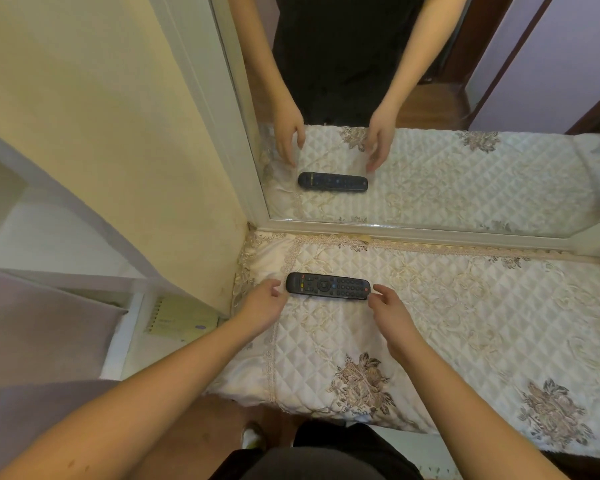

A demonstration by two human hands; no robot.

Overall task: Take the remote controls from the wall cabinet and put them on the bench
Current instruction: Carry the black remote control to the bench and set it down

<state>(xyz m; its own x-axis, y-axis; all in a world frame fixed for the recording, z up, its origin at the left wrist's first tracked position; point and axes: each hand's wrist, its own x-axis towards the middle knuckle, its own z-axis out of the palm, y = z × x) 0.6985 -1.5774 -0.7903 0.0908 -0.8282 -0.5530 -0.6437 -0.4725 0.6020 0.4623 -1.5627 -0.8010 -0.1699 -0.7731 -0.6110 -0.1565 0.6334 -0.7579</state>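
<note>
A black remote control [328, 286] lies flat and sideways on the bench's quilted cream cover [447, 323], near its left end. My left hand [262, 304] is just off the remote's left end, fingers loosely apart, holding nothing. My right hand [390, 311] is just off its right end, fingertips almost touching it, also empty. A mirror [430, 133] behind the bench repeats the remote and both hands.
A cream wall panel [118, 150] stands left of the bench. Further left are white cabinet shelves [49, 237], with a yellow notepad [181, 318] on a lower shelf. A purple-grey surface [32, 341] fills the lower left. The bench cover stretches away to the right.
</note>
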